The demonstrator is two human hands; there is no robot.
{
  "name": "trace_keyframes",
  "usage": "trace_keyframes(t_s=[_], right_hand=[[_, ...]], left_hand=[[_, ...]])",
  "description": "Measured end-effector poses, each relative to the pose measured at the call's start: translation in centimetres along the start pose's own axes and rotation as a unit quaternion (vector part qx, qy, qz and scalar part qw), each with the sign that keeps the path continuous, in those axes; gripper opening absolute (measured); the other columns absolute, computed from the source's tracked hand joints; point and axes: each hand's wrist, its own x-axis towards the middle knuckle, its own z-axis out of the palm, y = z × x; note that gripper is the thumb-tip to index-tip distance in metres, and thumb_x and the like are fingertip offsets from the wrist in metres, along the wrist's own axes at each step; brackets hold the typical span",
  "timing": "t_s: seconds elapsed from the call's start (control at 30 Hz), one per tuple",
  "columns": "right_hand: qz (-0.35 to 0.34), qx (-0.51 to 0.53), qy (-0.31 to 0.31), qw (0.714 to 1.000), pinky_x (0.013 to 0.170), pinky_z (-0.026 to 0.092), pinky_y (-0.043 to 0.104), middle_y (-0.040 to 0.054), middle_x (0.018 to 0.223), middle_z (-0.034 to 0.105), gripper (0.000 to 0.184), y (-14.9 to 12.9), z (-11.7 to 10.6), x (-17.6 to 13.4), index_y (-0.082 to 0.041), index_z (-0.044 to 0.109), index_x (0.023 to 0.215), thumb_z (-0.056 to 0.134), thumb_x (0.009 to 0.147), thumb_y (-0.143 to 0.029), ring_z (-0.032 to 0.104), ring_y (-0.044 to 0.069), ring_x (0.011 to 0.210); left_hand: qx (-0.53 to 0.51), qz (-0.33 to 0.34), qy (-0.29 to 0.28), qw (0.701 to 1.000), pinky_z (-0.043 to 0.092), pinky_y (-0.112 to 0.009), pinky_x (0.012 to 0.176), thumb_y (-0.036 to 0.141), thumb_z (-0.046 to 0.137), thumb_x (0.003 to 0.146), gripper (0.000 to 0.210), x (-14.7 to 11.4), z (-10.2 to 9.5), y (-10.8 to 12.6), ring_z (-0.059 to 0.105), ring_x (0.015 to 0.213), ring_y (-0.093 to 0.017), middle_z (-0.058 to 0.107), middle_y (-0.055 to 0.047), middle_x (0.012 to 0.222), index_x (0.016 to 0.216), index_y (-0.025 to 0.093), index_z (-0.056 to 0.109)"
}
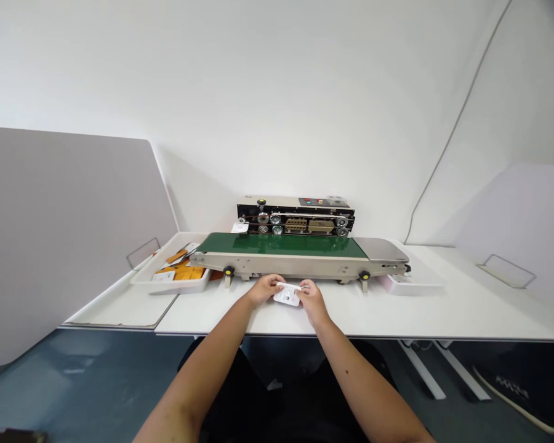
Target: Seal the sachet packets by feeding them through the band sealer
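Observation:
Between my two hands is a small white packet (pixel 287 294) with dark printing on its upper face. My left hand (pixel 265 289) pinches its left edge, and my right hand (pixel 313 299) grips the right edge. Both are closed, just in front of a band sealer (pixel 298 216) with a green conveyor belt (pixel 281 244). Another white packet (pixel 240 227) sits at the left end of the sealer's rollers. The underside of the held packet is hidden.
A white bin (pixel 196 287) on the left holds several orange and white packets (pixel 187 272). Another white bin (pixel 418 288) stands under the conveyor's right end. Grey partitions (pixel 69 215) flank the white table (pixel 480 314), and its front edge runs close below my hands. A shoe (pixel 512 394) shows at lower right.

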Motion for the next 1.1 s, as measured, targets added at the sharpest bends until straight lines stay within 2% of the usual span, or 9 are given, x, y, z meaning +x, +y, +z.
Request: trace_keyframes(t_s=[0.2,0.33,0.47,0.6,0.73,0.83,0.9,1.0,1.1], right_hand=[[-0.024,0.047,0.006,0.999,0.047,0.037,0.021,-0.0036,0.062,0.062,0.038,-1.0,-0.2,-0.7,-0.022,0.053,0.094,0.075,0.072,-0.044,0.055,0.014,0.052],[-0.049,0.093,-0.024,0.994,0.061,0.050,0.027,0.0053,0.092,0.072,0.049,-1.5,-0.1,-1.3,-0.022,0.061,0.114,0.068,0.080,-0.057,0.067,0.021,0.079],[-0.068,-0.022,-0.071,0.995,0.077,0.054,0.036,0.0084,0.095,0.074,0.050,-0.5,0.7,-1.4,-0.017,0.070,0.105,0.080,0.069,-0.050,0.069,0.026,0.088],[-0.081,-0.080,-0.020,0.993,0.066,0.054,0.033,0.0067,0.080,0.074,0.041,-1.4,0.0,-0.7,-0.016,0.072,0.092,0.073,0.073,-0.051,0.068,0.023,0.070],[-0.125,-0.103,0.017,0.987,0.044,0.042,0.025,0.0040,0.070,0.070,0.039,-8.0,-4.5,2.2,-0.013,0.069,0.096,0.073,0.071,-0.044,0.054,0.014,0.045],[-0.182,-0.069,0.161,0.967,0.043,0.037,0.021,0.0023,0.066,0.066,0.036,-14.4,-10.0,6.1,-0.011,0.068,0.098,0.072,0.072,-0.036,0.049,0.009,0.046],[-0.168,-0.045,0.279,0.944,0.042,0.038,0.019,-0.0012,0.060,0.059,0.025,-17.4,-13.5,8.8,-0.013,0.066,0.090,0.067,0.075,-0.033,0.048,0.009,0.046],[-0.096,-0.029,0.370,0.923,0.038,0.035,0.015,-0.0036,0.055,0.053,0.009,-19.3,-17.2,11.8,-0.016,0.058,0.079,0.061,0.078,-0.024,0.047,0.007,0.044],[-0.031,-0.018,0.367,0.929,0.033,0.029,0.014,-0.0049,0.050,0.049,0.008,-19.1,-18.1,13.7,-0.018,0.052,0.077,0.060,0.077,-0.017,0.045,0.008,0.040]], left_hand=[[-0.013,-0.011,-0.011,1.000,0.035,-0.019,0.048,0.043,0.087,0.064,0.050,-0.1,0.0,0.1,0.054,0.051,-0.009,0.064,0.000,0.066,0.096,0.011,0.066],[-0.042,0.008,-0.037,0.998,0.042,-0.020,0.052,0.046,0.085,0.069,0.046,-0.4,0.1,0.3,0.059,0.051,-0.010,0.066,-0.001,0.063,0.088,0.014,0.058],[-0.047,0.010,-0.066,0.997,0.051,-0.025,0.065,0.046,0.086,0.070,0.048,-0.7,0.2,0.3,0.069,0.065,-0.015,0.073,-0.007,0.075,0.083,0.016,0.050],[-0.037,0.010,-0.094,0.995,0.052,-0.027,0.071,0.045,0.085,0.071,0.047,-1.0,0.3,0.6,0.072,0.075,-0.017,0.075,-0.010,0.087,0.085,0.015,0.052],[-0.017,-0.001,-0.099,0.995,0.052,-0.028,0.070,0.049,0.081,0.075,0.045,-1.2,0.4,1.2,0.072,0.075,-0.017,0.074,-0.013,0.099,0.088,0.015,0.054],[0.000,-0.006,-0.097,0.995,0.049,-0.025,0.063,0.051,0.079,0.076,0.046,-1.2,0.4,1.5,0.069,0.069,-0.015,0.074,-0.013,0.098,0.088,0.015,0.054],[0.008,-0.007,-0.095,0.995,0.048,-0.024,0.060,0.052,0.078,0.076,0.046,-1.2,0.4,1.5,0.068,0.067,-0.014,0.073,-0.012,0.097,0.088,0.015,0.055],[0.015,-0.004,-0.097,0.995,0.046,-0.023,0.058,0.053,0.077,0.077,0.046,-1.1,0.3,1.4,0.066,0.066,-0.014,0.073,-0.012,0.097,0.089,0.015,0.055],[0.019,0.000,-0.100,0.995,0.045,-0.024,0.058,0.054,0.075,0.078,0.046,-1.1,0.2,1.4,0.065,0.065,-0.013,0.073,-0.012,0.096,0.089,0.015,0.055]])
